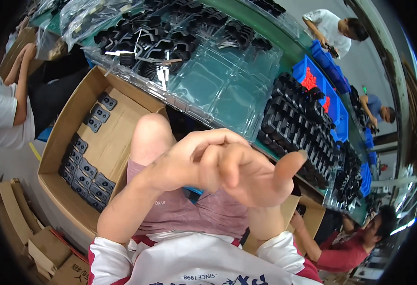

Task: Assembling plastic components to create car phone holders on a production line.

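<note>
Clear plastic trays point(208, 78) lay on the green counter point(289, 54) at upper centre. Mid-frame below, the left hand point(189, 154) overlapped the right hand point(261, 184), spread with its thumb wide; whether the left gripped anything could not be told. Black parts point(303, 130) crowded the counter farther right.

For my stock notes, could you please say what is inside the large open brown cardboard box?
Two groups of flat black rectangular parts lie inside the brown cardboard box; anything beneath them is covered.
</note>
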`<control>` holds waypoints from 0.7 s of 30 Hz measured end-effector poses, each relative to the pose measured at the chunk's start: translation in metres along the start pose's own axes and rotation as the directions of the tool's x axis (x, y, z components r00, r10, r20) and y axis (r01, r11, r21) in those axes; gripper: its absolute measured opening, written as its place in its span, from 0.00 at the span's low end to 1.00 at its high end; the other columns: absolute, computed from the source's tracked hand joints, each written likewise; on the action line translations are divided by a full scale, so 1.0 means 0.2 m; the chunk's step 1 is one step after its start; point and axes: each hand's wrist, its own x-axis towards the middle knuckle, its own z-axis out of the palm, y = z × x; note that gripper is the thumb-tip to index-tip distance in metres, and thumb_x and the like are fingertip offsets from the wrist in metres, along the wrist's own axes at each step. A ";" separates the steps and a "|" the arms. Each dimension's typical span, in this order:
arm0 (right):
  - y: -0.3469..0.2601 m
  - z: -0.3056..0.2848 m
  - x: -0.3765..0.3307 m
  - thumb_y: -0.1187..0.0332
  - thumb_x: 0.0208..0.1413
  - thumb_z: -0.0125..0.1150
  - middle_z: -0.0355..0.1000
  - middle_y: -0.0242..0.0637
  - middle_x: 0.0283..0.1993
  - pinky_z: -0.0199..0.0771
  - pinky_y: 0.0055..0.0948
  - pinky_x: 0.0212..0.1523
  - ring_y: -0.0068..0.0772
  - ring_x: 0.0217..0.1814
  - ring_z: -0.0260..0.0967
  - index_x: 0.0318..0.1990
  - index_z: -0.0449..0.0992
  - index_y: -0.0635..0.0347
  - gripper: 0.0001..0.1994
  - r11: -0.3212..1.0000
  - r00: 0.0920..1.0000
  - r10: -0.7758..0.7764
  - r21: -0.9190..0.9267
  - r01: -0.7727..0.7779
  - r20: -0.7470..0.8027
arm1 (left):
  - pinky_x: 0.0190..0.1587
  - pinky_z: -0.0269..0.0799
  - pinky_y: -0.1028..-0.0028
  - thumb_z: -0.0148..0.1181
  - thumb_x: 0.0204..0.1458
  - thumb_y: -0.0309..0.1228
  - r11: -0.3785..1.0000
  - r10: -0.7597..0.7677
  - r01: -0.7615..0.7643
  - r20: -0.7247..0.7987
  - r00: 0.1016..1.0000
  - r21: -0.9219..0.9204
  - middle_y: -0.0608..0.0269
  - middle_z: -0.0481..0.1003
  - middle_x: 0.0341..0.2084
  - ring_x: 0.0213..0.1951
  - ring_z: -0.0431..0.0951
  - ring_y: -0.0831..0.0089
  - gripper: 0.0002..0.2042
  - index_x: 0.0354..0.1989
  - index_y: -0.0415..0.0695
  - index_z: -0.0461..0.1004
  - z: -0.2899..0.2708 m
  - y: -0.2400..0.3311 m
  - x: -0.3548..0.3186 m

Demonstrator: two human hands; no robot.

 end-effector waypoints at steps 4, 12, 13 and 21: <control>-0.07 -0.01 -0.03 0.25 0.51 0.23 0.60 0.44 0.50 0.55 0.33 0.48 0.35 0.42 0.58 0.42 0.70 0.67 0.48 0.957 0.958 0.286 -0.037 -0.287 -0.011 | 0.35 0.69 0.82 0.74 0.35 0.33 0.934 0.005 -0.017 0.037 0.999 0.357 0.57 0.75 0.35 0.32 0.74 0.76 0.33 0.51 0.32 0.67 0.05 0.04 0.03; -0.16 0.05 0.04 0.22 0.47 0.24 0.65 0.48 0.43 0.60 0.31 0.46 0.36 0.41 0.61 0.44 0.68 0.76 0.53 0.880 0.905 0.390 -0.222 -0.420 -0.170 | 0.36 0.70 0.82 0.72 0.26 0.18 0.903 0.004 -0.014 0.024 1.000 0.429 0.58 0.76 0.39 0.33 0.74 0.77 0.35 0.52 0.36 0.68 -0.01 -0.02 0.04; -0.16 0.04 0.03 0.22 0.47 0.23 0.65 0.48 0.43 0.60 0.31 0.46 0.36 0.41 0.61 0.44 0.68 0.76 0.53 0.882 0.894 0.406 -0.174 -0.437 -0.187 | 0.38 0.70 0.81 0.71 0.27 0.18 0.950 -0.044 0.054 -0.039 0.998 0.308 0.58 0.76 0.40 0.35 0.74 0.76 0.33 0.50 0.37 0.70 0.02 -0.01 0.04; -0.15 -0.05 -0.01 0.32 0.57 0.26 0.64 0.44 0.43 0.56 0.25 0.40 0.28 0.38 0.57 0.45 0.70 0.73 0.44 0.937 0.949 0.314 0.150 -0.314 0.027 | 0.41 0.70 0.81 0.68 0.29 0.17 0.970 -0.157 0.176 -0.120 0.980 0.166 0.60 0.76 0.42 0.37 0.74 0.77 0.29 0.48 0.38 0.74 0.10 0.00 0.01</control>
